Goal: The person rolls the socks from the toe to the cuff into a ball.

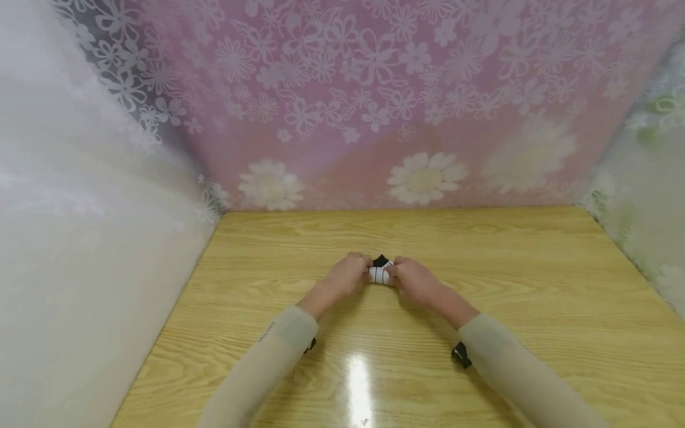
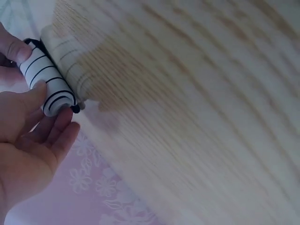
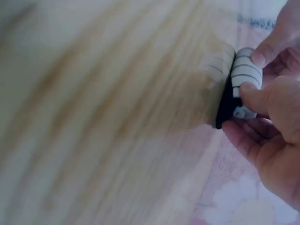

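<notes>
A small rolled-up striped cloth (image 1: 379, 275), white with thin dark lines, lies on the table between both hands. It may be a sock, but its kind is not certain. A black pointed part of it sticks out on the far side. My left hand (image 1: 349, 273) holds one end, thumb on top and fingers beneath, and the left wrist view shows that coiled end of the roll (image 2: 47, 77). At the other end, my right hand (image 1: 417, 279) pinches the roll. The right wrist view shows a black flap (image 3: 228, 103) beneath the striped roll (image 3: 247, 70).
The wood-grain table (image 1: 514, 267) reaches back to a pink flowered wall covering (image 1: 342, 148). Pale walls flank it, left (image 1: 107, 208) and right (image 1: 647, 178). A small black object (image 1: 461, 355) shows by the right sleeve (image 1: 514, 356).
</notes>
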{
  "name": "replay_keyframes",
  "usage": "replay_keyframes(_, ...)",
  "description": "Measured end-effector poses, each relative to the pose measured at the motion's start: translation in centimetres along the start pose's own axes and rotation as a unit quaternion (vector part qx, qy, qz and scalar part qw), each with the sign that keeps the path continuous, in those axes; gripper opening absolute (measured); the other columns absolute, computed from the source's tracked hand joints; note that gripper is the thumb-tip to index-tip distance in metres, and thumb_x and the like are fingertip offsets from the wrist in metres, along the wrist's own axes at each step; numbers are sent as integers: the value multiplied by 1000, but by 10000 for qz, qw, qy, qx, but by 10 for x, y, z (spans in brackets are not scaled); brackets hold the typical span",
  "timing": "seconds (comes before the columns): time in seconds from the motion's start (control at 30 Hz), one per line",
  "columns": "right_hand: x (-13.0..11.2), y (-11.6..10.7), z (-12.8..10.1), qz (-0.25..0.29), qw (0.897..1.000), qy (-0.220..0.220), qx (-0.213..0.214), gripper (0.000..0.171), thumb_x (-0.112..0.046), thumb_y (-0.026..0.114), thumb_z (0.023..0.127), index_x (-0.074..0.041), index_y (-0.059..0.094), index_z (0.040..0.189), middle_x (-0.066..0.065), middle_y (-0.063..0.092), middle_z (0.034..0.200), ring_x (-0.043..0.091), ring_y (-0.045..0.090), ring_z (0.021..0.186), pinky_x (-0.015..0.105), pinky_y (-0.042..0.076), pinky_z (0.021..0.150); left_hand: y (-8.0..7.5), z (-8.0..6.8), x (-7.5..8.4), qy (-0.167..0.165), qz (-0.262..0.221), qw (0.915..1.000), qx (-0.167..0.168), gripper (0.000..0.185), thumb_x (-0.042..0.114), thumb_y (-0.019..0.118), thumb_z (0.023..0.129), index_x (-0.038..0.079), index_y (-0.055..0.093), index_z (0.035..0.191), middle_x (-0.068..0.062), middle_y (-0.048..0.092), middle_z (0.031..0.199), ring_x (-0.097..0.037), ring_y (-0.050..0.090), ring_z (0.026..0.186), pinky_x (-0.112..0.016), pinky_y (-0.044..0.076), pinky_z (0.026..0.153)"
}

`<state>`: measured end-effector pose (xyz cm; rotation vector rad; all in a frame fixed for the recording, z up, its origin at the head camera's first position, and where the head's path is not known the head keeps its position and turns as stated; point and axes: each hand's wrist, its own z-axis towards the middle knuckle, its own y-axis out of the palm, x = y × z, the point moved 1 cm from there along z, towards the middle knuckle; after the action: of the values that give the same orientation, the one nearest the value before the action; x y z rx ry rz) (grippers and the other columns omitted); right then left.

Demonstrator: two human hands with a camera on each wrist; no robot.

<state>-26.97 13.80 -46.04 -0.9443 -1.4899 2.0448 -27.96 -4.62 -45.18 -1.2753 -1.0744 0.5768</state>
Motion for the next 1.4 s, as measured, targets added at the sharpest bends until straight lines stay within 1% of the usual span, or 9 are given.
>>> replay_keyframes(0.13, 9, 1, 4, 660, 9971, 278, -258, 18, -3, 63, 94, 5, 72, 108, 7, 59, 80, 15, 48, 68, 29, 44, 63, 0, 1, -9, -213, -1283, 9915, -55, 19, 13, 61, 99, 4, 61, 116, -9, 64, 111, -16, 58, 94, -30, 50, 80)
replay_keyframes(0.4, 18, 1, 8, 1804, 9778, 973, -426, 21, -9, 56, 100, -2, 74, 92, 1, 57, 65, 12, 42, 54, 25, 37, 55, -1, 6, -10, -222, -1026, 9945, -35, 27, 15, 57, 102, 4, 66, 124, -13, 63, 116, -19, 57, 101, -32, 50, 86)
replay_keyframes(0.57, 3, 0, 3, 580, 9931, 813, -606, 22, -17, 59, 100, 0, 71, 104, 10, 63, 84, 17, 53, 67, 31, 45, 59, -5, 6, -6, -321, -875, 9956, -40, 24, 14, 60, 100, 6, 68, 122, -12, 64, 118, -21, 56, 106, -33, 49, 88)
replay_keyframes(0.7, -15, 3, -2, -727, 9939, 526, -638, 33, -25, 65, 96, 6, 64, 109, 17, 59, 96, 23, 59, 74, 39, 53, 60, -8, 5, -5, -401, -732, 9965, -83, 23, 13, 60, 100, 9, 70, 120, -10, 64, 116, -21, 56, 106, -34, 49, 88)
replay_keyframes(0.8, -23, 6, -4, -1068, 9921, 529, -404, 28, -19, 68, 94, 8, 63, 99, 18, 57, 89, 24, 60, 69, 40, 55, 57, -7, 3, -4, -506, -689, 9963, -3, 23, 14, 60, 100, 8, 68, 121, -10, 65, 116, -22, 58, 106, -34, 50, 89)
replay_keyframes(0.9, -27, 8, -4, -900, 9925, 771, -308, 20, -13, 64, 93, 6, 61, 88, 17, 56, 82, 23, 56, 64, 40, 53, 55, -4, 0, -2, -980, -1067, 9894, 136, 24, 19, 61, 100, 0, 63, 114, -13, 66, 101, -20, 60, 89, -31, 51, 75)
replay_keyframes(1.0, -26, 8, -3, -397, 9923, 1137, -277, 19, -12, 61, 93, 1, 59, 79, 14, 54, 76, 21, 52, 60, 38, 49, 53, 1, -1, 1, -1611, -1772, 9706, 264, 26, 23, 60, 100, 1, 59, 85, -7, 59, 70, -14, 50, 58, -25, 41, 50)
replay_keyframes(1.13, -23, 7, -4, 443, 9891, 1401, 1, 29, -10, 58, 93, -5, 53, 66, 6, 48, 63, 17, 45, 55, 33, 41, 50, 6, 0, 12, -1981, -3133, 9277, 441, 40, 19, 58, 98, 5, 56, 61, -1, 49, 50, -10, 42, 43, -21, 33, 41)
replay_keyframes(1.4, -19, 3, -16, 2026, 9636, 1667, 515, 36, -10, 58, 96, -11, 50, 61, -4, 37, 53, 10, 35, 49, 25, 28, 48, 19, 0, 44, -1911, -5120, 8315, 994, 25, 14, 57, 101, -10, 65, 102, -8, 63, 81, -10, 55, 68, -22, 48, 61)
